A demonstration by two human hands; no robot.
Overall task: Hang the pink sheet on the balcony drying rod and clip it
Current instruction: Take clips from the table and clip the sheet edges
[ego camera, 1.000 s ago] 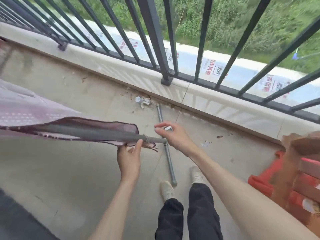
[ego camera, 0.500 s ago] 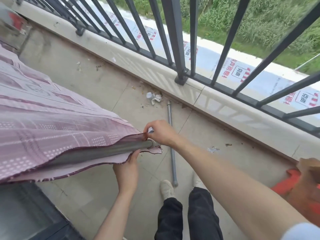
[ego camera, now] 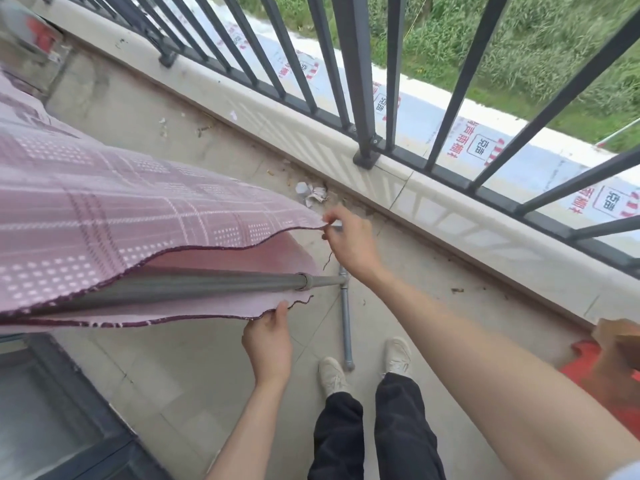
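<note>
While sheet (ego camera: 114, 206) drapes rod (ego camera: 194, 285), left hand (ego camera: 268, 341) and right hand (ego camera: 349, 237) pinching hems; may slide off unclipped if released.

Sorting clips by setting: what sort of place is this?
Most likely a home balcony above ground level: a dark metal railing on a low curb, greenery beyond and below, and a drying rod carrying a pink sheet.

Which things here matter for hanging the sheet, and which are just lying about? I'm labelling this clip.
Job:
pink checked sheet
grey metal drying rod
left hand, holding the near edge
right hand, pinching the far corner

Lying about:
crumpled white paper scrap
red plastic item
</note>
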